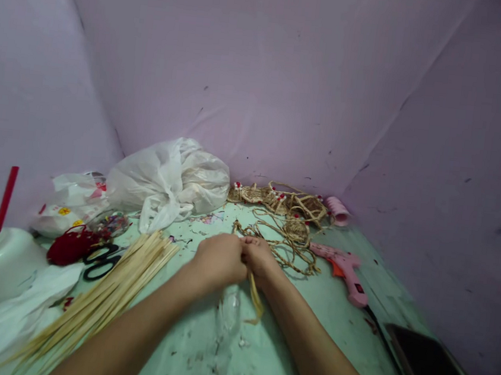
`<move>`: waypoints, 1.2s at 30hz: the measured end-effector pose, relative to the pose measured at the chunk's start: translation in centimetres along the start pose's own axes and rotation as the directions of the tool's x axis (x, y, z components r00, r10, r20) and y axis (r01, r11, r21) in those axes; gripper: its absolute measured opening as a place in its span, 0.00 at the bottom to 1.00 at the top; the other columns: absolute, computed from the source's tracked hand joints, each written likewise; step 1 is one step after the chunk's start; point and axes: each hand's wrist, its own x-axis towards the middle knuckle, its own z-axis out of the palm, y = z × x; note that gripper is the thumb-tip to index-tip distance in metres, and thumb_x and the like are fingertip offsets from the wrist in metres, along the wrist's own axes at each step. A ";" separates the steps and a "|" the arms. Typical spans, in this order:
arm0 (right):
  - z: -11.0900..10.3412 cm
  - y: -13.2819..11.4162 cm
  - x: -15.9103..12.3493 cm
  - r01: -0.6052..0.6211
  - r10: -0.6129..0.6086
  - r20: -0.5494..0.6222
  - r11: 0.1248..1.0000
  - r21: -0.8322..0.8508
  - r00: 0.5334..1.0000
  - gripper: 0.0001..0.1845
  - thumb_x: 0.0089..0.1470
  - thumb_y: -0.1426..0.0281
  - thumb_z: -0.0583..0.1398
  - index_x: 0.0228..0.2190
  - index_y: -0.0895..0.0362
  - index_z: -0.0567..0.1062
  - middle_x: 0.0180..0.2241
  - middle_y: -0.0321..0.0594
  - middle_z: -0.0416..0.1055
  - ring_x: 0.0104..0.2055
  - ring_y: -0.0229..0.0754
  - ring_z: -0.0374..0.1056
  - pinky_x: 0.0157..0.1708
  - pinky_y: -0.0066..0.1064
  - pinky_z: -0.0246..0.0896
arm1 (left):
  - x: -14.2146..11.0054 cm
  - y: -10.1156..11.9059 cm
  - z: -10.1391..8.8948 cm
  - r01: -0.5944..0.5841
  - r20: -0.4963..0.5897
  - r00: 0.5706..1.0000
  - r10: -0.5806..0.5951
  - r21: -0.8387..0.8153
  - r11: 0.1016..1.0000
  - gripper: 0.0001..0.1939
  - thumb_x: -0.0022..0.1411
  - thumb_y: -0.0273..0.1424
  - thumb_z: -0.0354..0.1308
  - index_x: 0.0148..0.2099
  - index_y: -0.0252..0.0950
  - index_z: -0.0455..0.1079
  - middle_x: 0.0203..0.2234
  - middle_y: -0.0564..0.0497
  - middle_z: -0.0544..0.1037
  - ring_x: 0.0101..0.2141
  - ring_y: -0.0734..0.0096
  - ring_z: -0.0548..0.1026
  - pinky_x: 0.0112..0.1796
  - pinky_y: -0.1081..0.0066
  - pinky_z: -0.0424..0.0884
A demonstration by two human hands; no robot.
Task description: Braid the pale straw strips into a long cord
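My left hand (220,259) and my right hand (261,257) meet over the middle of the table, both closed with fingertips pressed together. From between them a flat, straw-coloured dried fibre strip (256,301) hangs down, its end bent. Their grip hides the strip's upper part. Just beyond my fingers lies a loose tangle of twisted fibre cord (299,255); whether it joins the strip is hidden. Beneath my left hand is something clear and shiny, like plastic (229,310), partly covered by the hand.
Left are a bundle of dried strips (109,292), black-handled scissors (101,264), red yarn (69,247) and a white pot (0,268). A white plastic bag (171,179) and woven cord pieces (271,198) line the wall. Right are a pink glue gun (345,266), pink spool (337,211) and dark flat object (437,374).
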 end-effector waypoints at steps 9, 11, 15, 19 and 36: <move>-0.5 0.0 0.2 0.025 -0.019 0.128 0.999 -0.046 0.992 0.08 0.36 0.72 0.57 0.12 0.60 0.65 0.09 0.32 0.60 0.12 0.30 0.52 0.14 0.23 0.45 | 3.2 -1.8 -0.5 0.280 0.263 0.949 -0.176 -0.439 0.854 0.07 0.49 0.23 0.50 0.21 0.28 0.65 0.10 0.52 0.65 0.11 0.81 0.59 0.14 0.79 0.52; -0.6 0.0 0.2 0.027 -0.017 0.157 0.998 -0.064 0.987 0.06 0.36 0.73 0.57 0.13 0.60 0.66 0.10 0.32 0.62 0.14 0.31 0.56 0.16 0.22 0.49 | 3.5 -2.2 0.1 0.334 0.348 0.924 -0.161 -0.524 0.784 0.06 0.49 0.22 0.51 0.21 0.27 0.65 0.13 0.51 0.68 0.12 0.82 0.62 0.14 0.80 0.55; -1.0 -0.2 0.3 0.074 -0.036 0.153 0.967 -0.245 0.987 0.05 0.38 0.75 0.56 0.15 0.60 0.66 0.11 0.30 0.61 0.13 0.30 0.53 0.15 0.22 0.48 | 3.8 -2.9 0.3 0.309 0.305 0.936 -0.174 -0.477 0.823 0.07 0.48 0.24 0.53 0.20 0.28 0.64 0.09 0.54 0.63 0.10 0.81 0.59 0.12 0.79 0.54; -1.2 -0.2 0.2 0.186 -0.135 0.156 0.907 -0.379 0.979 0.04 0.38 0.78 0.54 0.17 0.60 0.66 0.13 0.30 0.63 0.14 0.30 0.55 0.16 0.21 0.50 | 3.7 -2.9 0.6 0.242 0.192 0.965 -0.180 -0.378 0.894 0.08 0.44 0.23 0.52 0.16 0.31 0.61 0.05 0.57 0.57 0.07 0.81 0.53 0.11 0.78 0.47; -1.5 -2.3 -1.5 0.141 -0.254 0.035 0.414 -0.899 0.967 0.08 0.37 0.70 0.57 0.18 0.58 0.76 0.16 0.40 0.70 0.21 0.38 0.63 0.19 0.26 0.45 | 3.8 -2.8 1.6 0.139 0.087 0.990 -0.112 -0.443 0.886 0.11 0.36 0.21 0.51 0.11 0.34 0.51 0.05 0.59 0.51 0.10 0.85 0.47 0.13 0.78 0.41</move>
